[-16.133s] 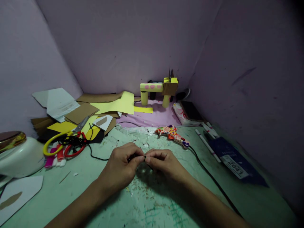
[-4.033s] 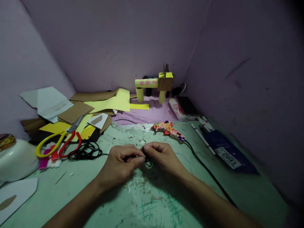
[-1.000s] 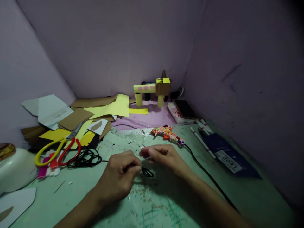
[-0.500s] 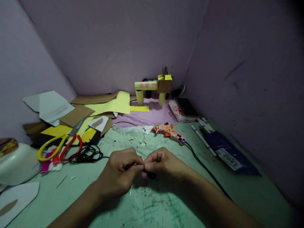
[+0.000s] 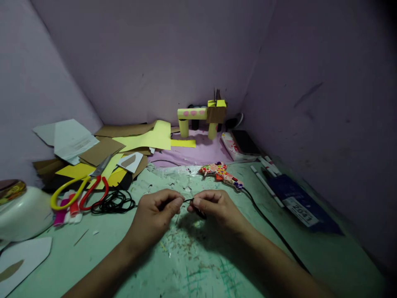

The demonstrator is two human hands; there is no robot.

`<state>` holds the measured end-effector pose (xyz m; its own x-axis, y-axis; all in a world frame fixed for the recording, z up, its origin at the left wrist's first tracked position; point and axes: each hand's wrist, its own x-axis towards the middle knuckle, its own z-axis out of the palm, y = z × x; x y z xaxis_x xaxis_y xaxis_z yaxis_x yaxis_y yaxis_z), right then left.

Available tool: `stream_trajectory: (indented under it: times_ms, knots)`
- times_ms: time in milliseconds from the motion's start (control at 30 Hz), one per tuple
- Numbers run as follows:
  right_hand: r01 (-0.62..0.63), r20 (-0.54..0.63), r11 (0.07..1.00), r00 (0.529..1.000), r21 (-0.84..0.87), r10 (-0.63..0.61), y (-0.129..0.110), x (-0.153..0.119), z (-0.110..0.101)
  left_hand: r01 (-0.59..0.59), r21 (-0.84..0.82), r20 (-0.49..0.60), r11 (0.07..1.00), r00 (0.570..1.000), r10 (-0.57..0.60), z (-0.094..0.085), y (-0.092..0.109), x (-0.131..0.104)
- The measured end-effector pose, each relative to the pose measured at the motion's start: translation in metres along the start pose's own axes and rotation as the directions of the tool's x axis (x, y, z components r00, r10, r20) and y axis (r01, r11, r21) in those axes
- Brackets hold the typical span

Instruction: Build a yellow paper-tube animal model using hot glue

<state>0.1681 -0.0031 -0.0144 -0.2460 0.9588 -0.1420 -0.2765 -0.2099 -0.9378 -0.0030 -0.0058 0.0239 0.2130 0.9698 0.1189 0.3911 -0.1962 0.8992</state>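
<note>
Between my hands a short stretch of black cord shows, pinched at both sides above the green tabletop. My left hand closes thumb and finger on its left end. My right hand pinches the cord on the other side, and a dark loop or bundle hangs beneath those fingers, partly hidden. Left of my left hand lies a tangled coil of black cord; whether it joins the held piece I cannot tell. Beyond my hands rests a flower-patterned glue gun.
Scissors with yellow and red handles lie on a pile of paper and cardboard. A yellow paper giraffe-like figure stands at the back. A blue packet, white sticks and a phone sit right. The glue gun's cable runs rightward.
My hands were together at the fingertips; now they have drawn slightly apart and a bit up, with a short length of cord stretched between them.
</note>
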Motion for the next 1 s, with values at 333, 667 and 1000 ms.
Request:
stream_trajectory:
  times_ms: [333, 667, 1000]
  knots:
    - [0.147, -0.052, 0.968, 0.986, -0.206, -0.161, -0.003, -0.004, 0.011, 0.418, -0.417, 0.157, 0.807, 0.908, -0.389, 0.015, -0.001, 0.002]
    - [0.225, -0.039, 0.960, 0.971, -0.166, -0.234, 0.000, -0.002, 0.009, 0.526, -0.606, 0.316, 0.597, 0.848, -0.426, 0.017, -0.007, 0.000]
    - [0.259, -0.004, 0.956, 0.965, -0.139, -0.262, 0.007, -0.002, 0.009, 0.513, -0.568, 0.251, 0.643, 0.853, -0.459, 0.020, -0.006, 0.001]
